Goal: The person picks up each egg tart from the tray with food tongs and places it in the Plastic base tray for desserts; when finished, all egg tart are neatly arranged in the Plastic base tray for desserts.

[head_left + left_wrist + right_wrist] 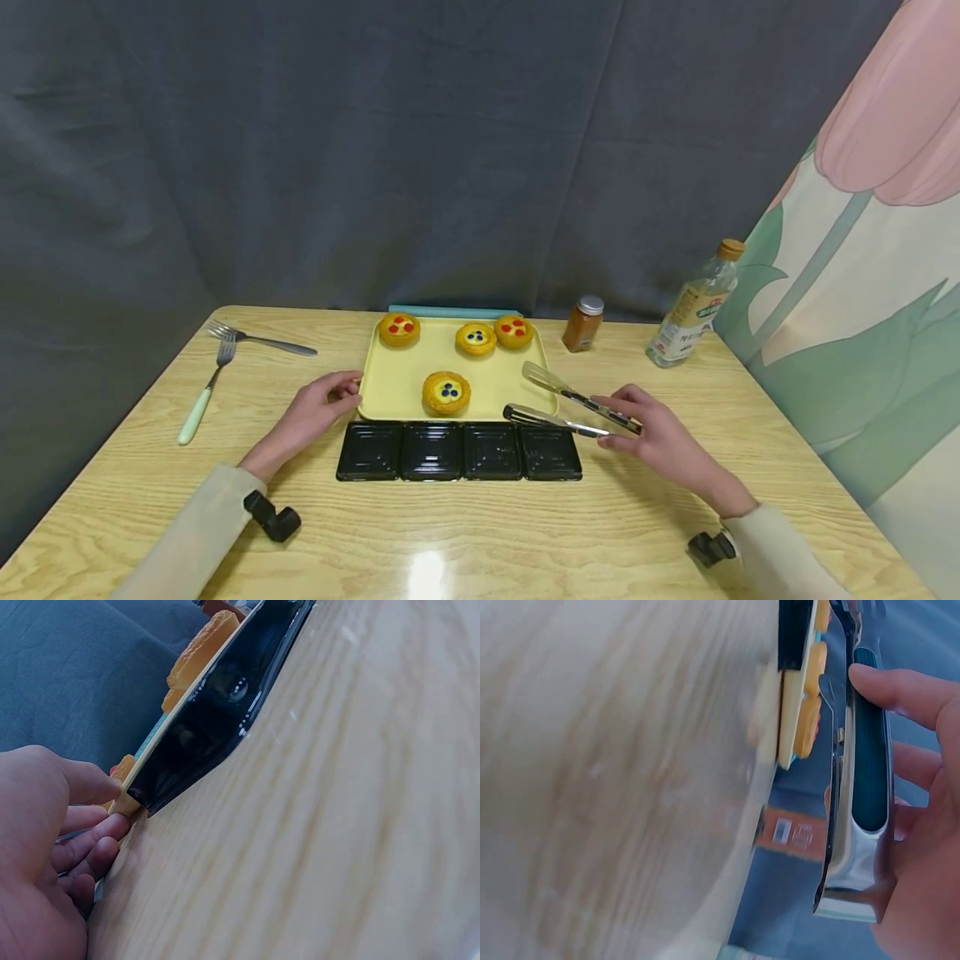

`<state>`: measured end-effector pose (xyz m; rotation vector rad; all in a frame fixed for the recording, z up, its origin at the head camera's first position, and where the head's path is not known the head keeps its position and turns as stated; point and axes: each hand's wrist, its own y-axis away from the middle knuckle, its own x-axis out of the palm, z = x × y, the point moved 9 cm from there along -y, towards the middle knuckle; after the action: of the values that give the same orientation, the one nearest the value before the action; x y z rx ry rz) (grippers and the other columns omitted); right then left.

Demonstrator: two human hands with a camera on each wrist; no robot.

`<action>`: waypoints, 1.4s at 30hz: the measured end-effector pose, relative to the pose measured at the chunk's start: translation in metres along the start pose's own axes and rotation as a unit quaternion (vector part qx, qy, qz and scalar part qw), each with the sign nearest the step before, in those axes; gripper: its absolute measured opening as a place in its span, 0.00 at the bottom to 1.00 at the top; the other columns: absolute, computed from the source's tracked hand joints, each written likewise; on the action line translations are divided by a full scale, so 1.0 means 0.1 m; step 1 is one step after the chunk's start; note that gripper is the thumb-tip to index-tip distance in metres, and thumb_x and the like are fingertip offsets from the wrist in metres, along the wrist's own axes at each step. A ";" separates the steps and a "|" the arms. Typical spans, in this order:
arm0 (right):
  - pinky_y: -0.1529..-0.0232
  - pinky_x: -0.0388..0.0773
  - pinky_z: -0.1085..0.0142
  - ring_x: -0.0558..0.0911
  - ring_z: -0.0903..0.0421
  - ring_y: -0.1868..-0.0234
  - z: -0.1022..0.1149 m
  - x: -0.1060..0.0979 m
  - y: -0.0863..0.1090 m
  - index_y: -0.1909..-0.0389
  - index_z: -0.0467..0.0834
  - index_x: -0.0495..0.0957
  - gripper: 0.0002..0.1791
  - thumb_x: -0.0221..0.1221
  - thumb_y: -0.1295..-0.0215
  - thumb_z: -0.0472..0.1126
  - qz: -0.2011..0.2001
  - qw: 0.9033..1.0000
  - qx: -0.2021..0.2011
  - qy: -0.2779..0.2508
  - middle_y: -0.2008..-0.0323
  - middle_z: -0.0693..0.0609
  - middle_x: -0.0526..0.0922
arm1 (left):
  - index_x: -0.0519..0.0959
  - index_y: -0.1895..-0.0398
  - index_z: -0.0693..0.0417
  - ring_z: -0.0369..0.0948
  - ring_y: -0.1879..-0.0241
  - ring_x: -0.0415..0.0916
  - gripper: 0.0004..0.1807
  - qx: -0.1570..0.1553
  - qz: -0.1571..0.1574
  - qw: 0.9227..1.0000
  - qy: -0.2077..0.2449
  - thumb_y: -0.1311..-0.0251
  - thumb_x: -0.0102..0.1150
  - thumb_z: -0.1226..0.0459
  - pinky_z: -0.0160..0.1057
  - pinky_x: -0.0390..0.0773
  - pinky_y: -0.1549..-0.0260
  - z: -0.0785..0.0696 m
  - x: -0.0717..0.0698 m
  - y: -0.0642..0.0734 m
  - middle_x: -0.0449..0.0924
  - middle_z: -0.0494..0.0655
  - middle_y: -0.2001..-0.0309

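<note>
My left hand is at the left edge of a yellow tray; in the left wrist view its thumb and fingers pinch the rim near the corner. On the tray lie two blueberry-topped tarts, one near the front and another at the back. Two red-topped tarts sit at the back left and back right. My right hand holds metal tongs by their dark-gripped arms. The tongs' tips are spread apart over the tray's front right corner, with nothing between them.
A black four-section container lies directly in front of the tray. Two forks, one metal and one with a pale green handle, lie at left. A spice jar and a glass bottle stand at back right.
</note>
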<state>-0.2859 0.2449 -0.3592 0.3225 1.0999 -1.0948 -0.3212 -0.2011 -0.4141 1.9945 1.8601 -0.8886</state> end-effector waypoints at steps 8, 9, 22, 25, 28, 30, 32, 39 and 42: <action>0.66 0.71 0.65 0.74 0.49 0.62 0.23 0.15 -0.17 0.36 0.40 0.78 0.31 0.73 0.42 0.37 0.013 1.000 -0.011 0.004 0.56 0.53 0.74 | 0.74 0.36 0.69 0.46 0.56 0.74 0.23 0.002 -0.002 1.000 -0.002 0.30 0.60 0.67 0.48 0.73 0.54 0.00 0.00 0.00 0.78 0.50 0.56; 0.66 0.71 0.65 0.74 0.50 0.62 0.25 0.17 -0.19 0.36 0.40 0.78 0.31 0.73 0.42 0.37 0.016 1.000 -0.012 0.004 0.56 0.53 0.74 | 0.74 0.36 0.69 0.46 0.56 0.74 0.23 0.002 -0.003 1.000 -0.003 0.31 0.60 0.67 0.48 0.73 0.54 0.01 0.00 0.00 0.78 0.50 0.56; 0.61 0.71 0.62 0.73 0.53 0.59 0.47 0.41 -0.43 0.37 0.41 0.80 0.29 0.72 0.41 0.40 0.028 0.999 -0.015 0.012 0.55 0.54 0.74 | 0.74 0.36 0.69 0.45 0.56 0.74 0.22 0.008 -0.005 1.000 0.000 0.31 0.60 0.68 0.46 0.74 0.54 0.00 0.00 -0.01 0.78 0.49 0.57; 0.60 0.71 0.61 0.74 0.52 0.58 0.49 0.44 -0.46 0.38 0.40 0.80 0.29 0.73 0.41 0.40 0.026 0.999 -0.014 0.014 0.55 0.53 0.74 | 0.74 0.37 0.69 0.45 0.57 0.74 0.22 0.010 -0.005 1.000 0.001 0.31 0.60 0.68 0.45 0.74 0.55 0.00 0.00 -0.01 0.78 0.49 0.57; 0.59 0.72 0.61 0.74 0.53 0.58 0.52 0.46 -0.49 0.38 0.40 0.80 0.29 0.73 0.42 0.40 0.023 0.999 -0.015 0.016 0.55 0.52 0.74 | 0.74 0.37 0.69 0.45 0.57 0.74 0.22 0.009 -0.006 1.000 0.001 0.31 0.60 0.69 0.45 0.74 0.55 0.00 0.01 -0.01 0.78 0.49 0.57; 0.60 0.71 0.61 0.74 0.53 0.59 0.54 0.48 -0.50 0.38 0.40 0.80 0.29 0.72 0.42 0.40 0.021 0.999 -0.018 0.017 0.55 0.52 0.74 | 0.74 0.37 0.69 0.45 0.57 0.74 0.22 0.009 -0.006 1.000 0.000 0.32 0.60 0.69 0.45 0.74 0.55 0.00 0.01 -0.01 0.78 0.49 0.57; 0.60 0.71 0.61 0.73 0.53 0.59 0.56 0.50 -0.52 0.38 0.40 0.80 0.29 0.72 0.42 0.40 0.021 0.999 -0.018 0.018 0.56 0.53 0.74 | 0.75 0.37 0.69 0.45 0.57 0.74 0.22 0.009 -0.006 1.000 0.001 0.32 0.60 0.69 0.45 0.74 0.55 0.00 0.01 -0.01 0.78 0.49 0.57; 0.60 0.70 0.61 0.73 0.52 0.59 0.59 0.56 -0.56 0.37 0.41 0.80 0.28 0.71 0.39 0.41 0.031 0.999 -0.016 0.023 0.55 0.52 0.74 | 0.75 0.37 0.69 0.45 0.57 0.74 0.22 0.004 -0.008 1.000 0.003 0.32 0.60 0.69 0.45 0.74 0.54 0.00 0.01 -0.01 0.78 0.50 0.57; 0.60 0.70 0.61 0.73 0.52 0.59 0.61 0.57 -0.56 0.38 0.40 0.80 0.28 0.71 0.39 0.42 0.032 0.999 -0.020 0.024 0.55 0.52 0.74 | 0.75 0.37 0.69 0.46 0.57 0.74 0.22 0.002 -0.007 1.000 0.004 0.32 0.60 0.69 0.44 0.73 0.55 0.00 0.01 -0.01 0.78 0.51 0.57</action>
<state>-0.2974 0.1447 -0.3623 0.3519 1.1449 -1.0119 -0.3220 -0.2000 -0.4148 1.9937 1.8802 -0.8896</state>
